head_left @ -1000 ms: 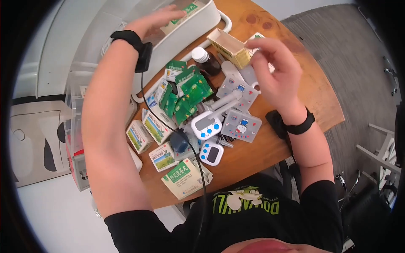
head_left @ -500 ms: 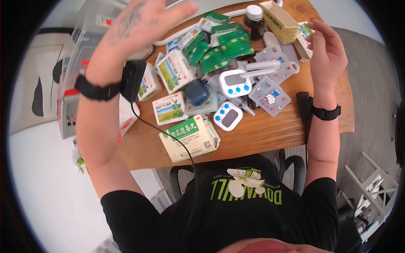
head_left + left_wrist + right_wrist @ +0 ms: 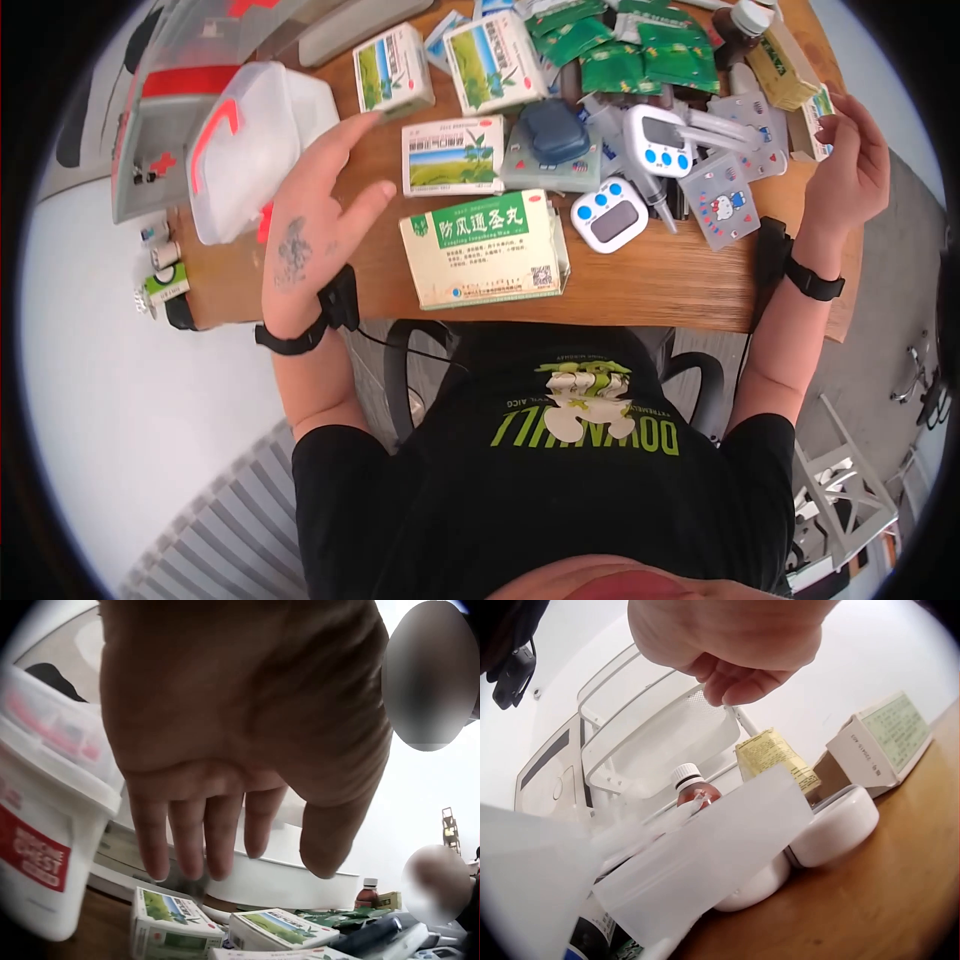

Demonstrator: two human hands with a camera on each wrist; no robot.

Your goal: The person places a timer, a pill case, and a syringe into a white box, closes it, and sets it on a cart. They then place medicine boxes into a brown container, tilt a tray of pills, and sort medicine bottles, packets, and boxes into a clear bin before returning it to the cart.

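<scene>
My left hand holds nothing, fingers extended and thumb spread, just left of the medicine boxes. Nearest it are a white medicine box with a landscape picture and a cream-and-green pill box. In the left wrist view the empty palm hangs above two white boxes. On the right, my right hand is loosely curled with nothing in it, beside a small white-and-green box. The right wrist view has this hand above an open yellow carton.
A white lidded medicine chest with a red handle stands at the left. Across the table lie green sachets, two white timers, a dark blue case and clear sticker-covered cases. A brown bottle stands at the back.
My left hand has come away from the white basket at the back and moved nearer, to the table's left side. The right hand has shifted right, away from the yellow carton. The head view has turned.
</scene>
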